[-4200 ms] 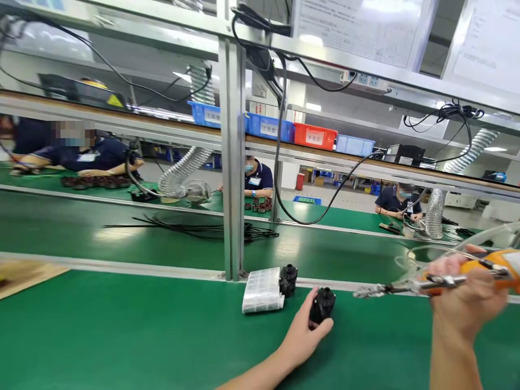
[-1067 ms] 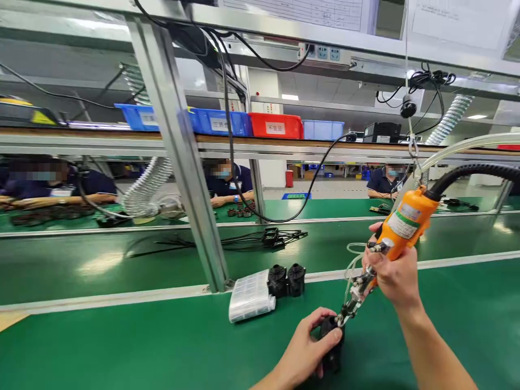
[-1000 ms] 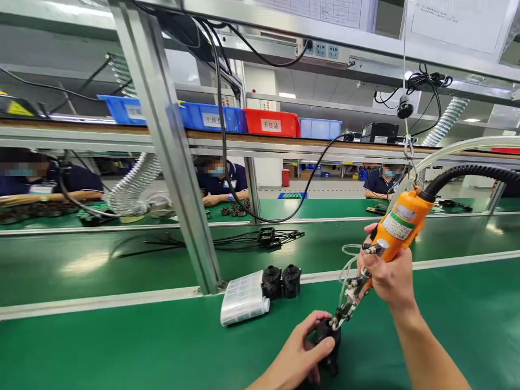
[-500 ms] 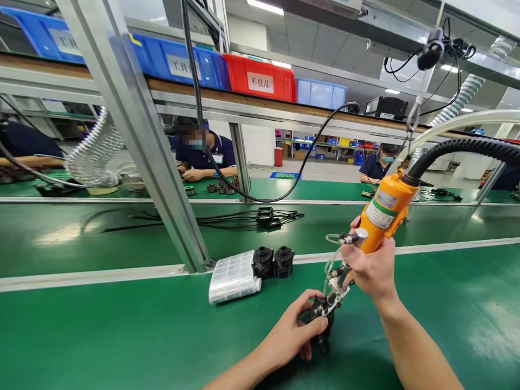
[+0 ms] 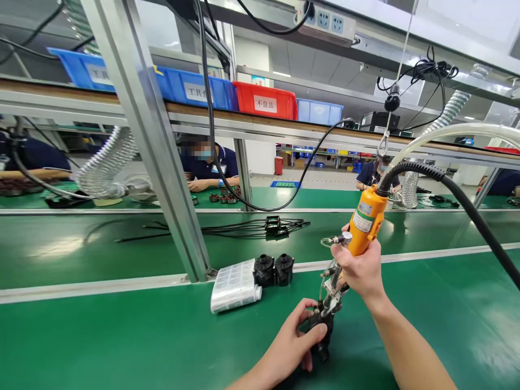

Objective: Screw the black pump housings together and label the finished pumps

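My right hand [image 5: 361, 266] is wrapped round an orange electric screwdriver [image 5: 363, 221], which tilts down to the left. A black ribbed cable and a clear hose run from its top, and a metal hook hangs just above it. The screwdriver's metal nose meets the top of a black round housing [image 5: 323, 333] on the green bench. My left hand [image 5: 294, 336] grips this housing from the left, fingers behind and thumb in front. The tool's nose and my fingers hide part of it.
Two similar black housings [image 5: 273, 270] stand beside a clear plastic sheet roll [image 5: 235, 286]. Beyond lie black cables [image 5: 244, 226]. A slanting metal post [image 5: 154, 141] rises at left. Blue bins and a red bin [image 5: 266, 101] sit on the shelf above. Co-workers sit across the bench.
The view has shifted, so the shelf and bins appear lower. The screwdriver stands a little more upright and further left in view, its nose still on the housing. Both hands keep their grips.
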The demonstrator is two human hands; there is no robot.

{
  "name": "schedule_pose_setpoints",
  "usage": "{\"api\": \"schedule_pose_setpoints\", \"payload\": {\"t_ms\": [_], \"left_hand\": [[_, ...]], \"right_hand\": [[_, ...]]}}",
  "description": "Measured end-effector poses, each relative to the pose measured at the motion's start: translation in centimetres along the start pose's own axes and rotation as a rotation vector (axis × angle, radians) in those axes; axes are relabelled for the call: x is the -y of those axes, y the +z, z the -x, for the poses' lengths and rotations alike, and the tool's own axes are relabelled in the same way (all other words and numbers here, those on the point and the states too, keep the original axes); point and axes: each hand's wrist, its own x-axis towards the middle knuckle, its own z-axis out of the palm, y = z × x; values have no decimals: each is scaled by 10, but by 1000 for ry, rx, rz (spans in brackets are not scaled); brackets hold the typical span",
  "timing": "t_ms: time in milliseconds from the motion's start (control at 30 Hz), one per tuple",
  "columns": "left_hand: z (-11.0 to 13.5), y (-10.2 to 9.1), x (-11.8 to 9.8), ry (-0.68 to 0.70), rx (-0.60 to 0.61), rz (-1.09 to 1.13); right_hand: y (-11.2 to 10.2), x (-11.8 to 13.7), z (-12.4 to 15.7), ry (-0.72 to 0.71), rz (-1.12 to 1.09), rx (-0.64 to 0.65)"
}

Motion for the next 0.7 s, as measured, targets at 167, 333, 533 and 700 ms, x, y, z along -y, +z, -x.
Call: {"api": "schedule_pose_setpoints", "payload": {"t_ms": [167, 333, 533, 700], "left_hand": [[2, -5, 23, 181, -114, -137], [5, -6, 22, 347, -93, -223], [3, 1, 10, 278, 85, -56], [-4, 2, 15, 310, 161, 49]], "right_hand": [[-32, 24, 0, -63, -29, -108], [-71, 44, 6, -147, -108, -139], [-52, 45, 11, -146, -337, -91], [-33, 27, 12, -109, -372, -7]]}}
